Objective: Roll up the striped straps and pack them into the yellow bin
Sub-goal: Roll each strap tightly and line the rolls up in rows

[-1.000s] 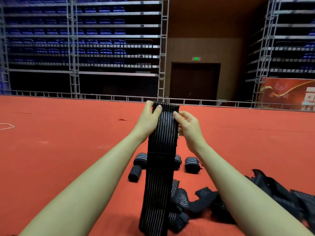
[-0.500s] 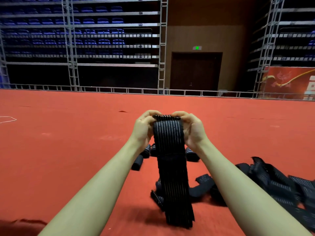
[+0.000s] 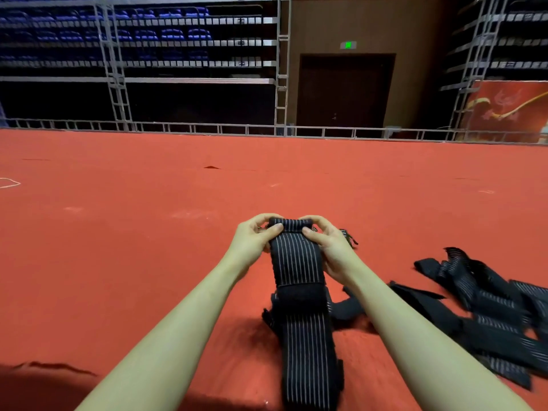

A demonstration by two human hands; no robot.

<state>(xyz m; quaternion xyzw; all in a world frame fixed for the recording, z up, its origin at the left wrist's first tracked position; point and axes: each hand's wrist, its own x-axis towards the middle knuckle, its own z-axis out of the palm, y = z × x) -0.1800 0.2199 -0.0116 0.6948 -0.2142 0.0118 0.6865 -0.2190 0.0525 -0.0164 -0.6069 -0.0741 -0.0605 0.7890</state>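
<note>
Head view. Indoor hall: red carpet floor (image 3: 148, 232) runs back to a low metal railing (image 3: 207, 129). Behind the railing, tiered blue seats (image 3: 172, 34) on scaffold framing at left, a dark double door (image 3: 345, 90) at centre with a green exit sign (image 3: 348, 45) above it, and a red banner (image 3: 510, 111) at far right.

Both bare forearms reach forward from the bottom edge. The left hand (image 3: 255, 241) and right hand (image 3: 329, 244) hold the top end of one striped strap (image 3: 296, 262), black with thin white lines. Fingers of both hands are curled over the top edge, thumbs pressed on the near face, so each hand pinches the strap from its own side. The top edge is turned over into a small tight roll between the fingertips.

From the hands the strap hangs down toward the camera. A plain black band crosses it about midway, and the lower end reaches the carpet near the bottom edge.

A loose pile of unrolled straps (image 3: 489, 315) lies on the carpet to the right, well apart from the hands. Small striped pieces (image 3: 347, 235) show just behind the right hand; rolled or loose, cannot tell.
</note>
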